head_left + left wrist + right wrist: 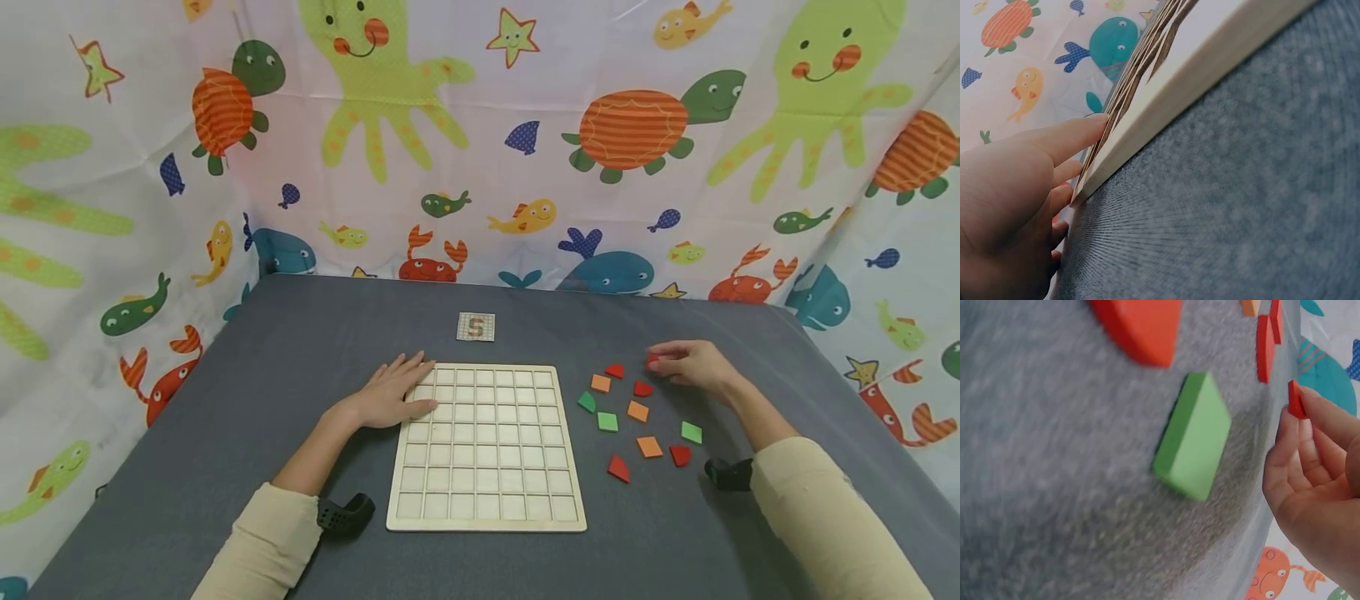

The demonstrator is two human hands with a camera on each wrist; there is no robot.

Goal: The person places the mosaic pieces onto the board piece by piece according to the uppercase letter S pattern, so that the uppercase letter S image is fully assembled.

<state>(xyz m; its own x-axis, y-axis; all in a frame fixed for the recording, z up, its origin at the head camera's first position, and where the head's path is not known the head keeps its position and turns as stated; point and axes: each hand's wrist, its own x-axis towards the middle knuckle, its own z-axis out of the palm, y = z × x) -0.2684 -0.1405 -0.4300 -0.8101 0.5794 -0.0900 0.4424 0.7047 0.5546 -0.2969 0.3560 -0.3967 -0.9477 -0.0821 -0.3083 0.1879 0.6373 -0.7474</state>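
The head view looks forward and down from above the table (330, 333) toward the curtain (480, 167). Both wrist views sit low, close and tilted: the left faces the left hand (1010, 206) and board (486, 446) edge, the right faces past a green piece (1194, 440) to the right hand (1316, 469). The head view shares both hands.

The piece (1296, 401) in your right hand (692, 365) is red, near red, orange and green tiles (638, 411). The board (487, 457) at your left hand (384, 397) is cream, square-gridded; beyond both hands, white fabric (483, 171) carries sea-creature prints.
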